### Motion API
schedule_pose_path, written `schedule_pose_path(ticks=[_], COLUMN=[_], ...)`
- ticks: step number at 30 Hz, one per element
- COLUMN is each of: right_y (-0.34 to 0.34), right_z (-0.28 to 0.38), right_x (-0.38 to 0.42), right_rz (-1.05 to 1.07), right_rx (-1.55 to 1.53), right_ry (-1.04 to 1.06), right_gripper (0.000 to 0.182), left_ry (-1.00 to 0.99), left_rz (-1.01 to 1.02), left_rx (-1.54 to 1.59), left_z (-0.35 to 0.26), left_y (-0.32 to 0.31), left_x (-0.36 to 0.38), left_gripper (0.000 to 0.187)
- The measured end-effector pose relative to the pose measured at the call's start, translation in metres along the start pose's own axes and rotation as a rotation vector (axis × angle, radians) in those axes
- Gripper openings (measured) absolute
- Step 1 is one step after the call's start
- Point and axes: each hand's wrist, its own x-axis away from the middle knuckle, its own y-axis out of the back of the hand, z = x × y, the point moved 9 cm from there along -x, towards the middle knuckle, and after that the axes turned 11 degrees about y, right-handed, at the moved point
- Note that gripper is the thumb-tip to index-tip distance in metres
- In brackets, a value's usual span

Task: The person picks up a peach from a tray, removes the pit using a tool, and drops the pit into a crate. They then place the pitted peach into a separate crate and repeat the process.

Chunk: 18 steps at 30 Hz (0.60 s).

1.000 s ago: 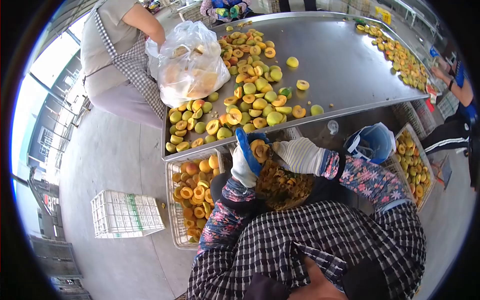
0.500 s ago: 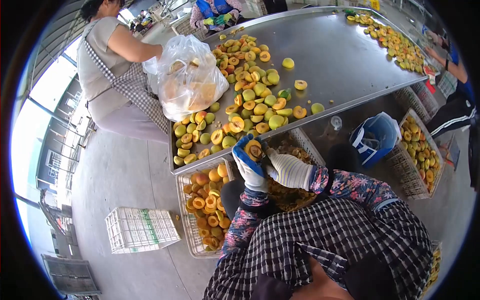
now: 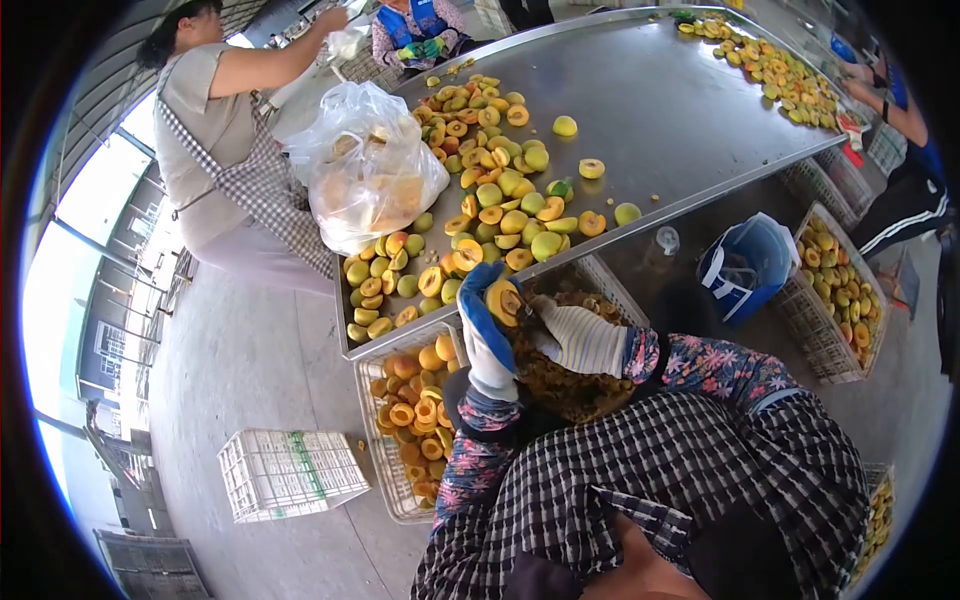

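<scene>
Left hand point(image 3: 487, 330), in a blue and white glove, is cupped around a halved peach point(image 3: 506, 300) with its cut face up, just below the near edge of the metal table point(image 3: 680, 110). Right hand point(image 3: 578, 338), in a striped glove, presses against the fruit from the side; its grip cannot be made out. Beneath both sits a crate of pits point(image 3: 570, 385). Left of that stands a basket of peach halves point(image 3: 415, 405). More peaches point(image 3: 490, 200) and a plastic bag point(image 3: 365, 170) lie on the table.
</scene>
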Motion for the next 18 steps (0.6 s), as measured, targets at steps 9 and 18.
schedule_pose_path(ticks=[9, 18], right_y=[0.004, -0.01], right_z=[0.013, -0.013], right_x=[-0.003, 0.008], right_rz=[0.148, -0.066], right_rx=[0.047, -0.046], right_ry=[-0.124, 0.049], right_gripper=[0.034, 0.031], left_ry=[0.213, 0.127], left_rz=[-0.189, -0.045], left_rx=[0.305, 0.078], left_z=[0.03, 0.009], left_y=[0.007, -0.003], left_x=[0.007, 0.005], left_gripper=[0.057, 0.055])
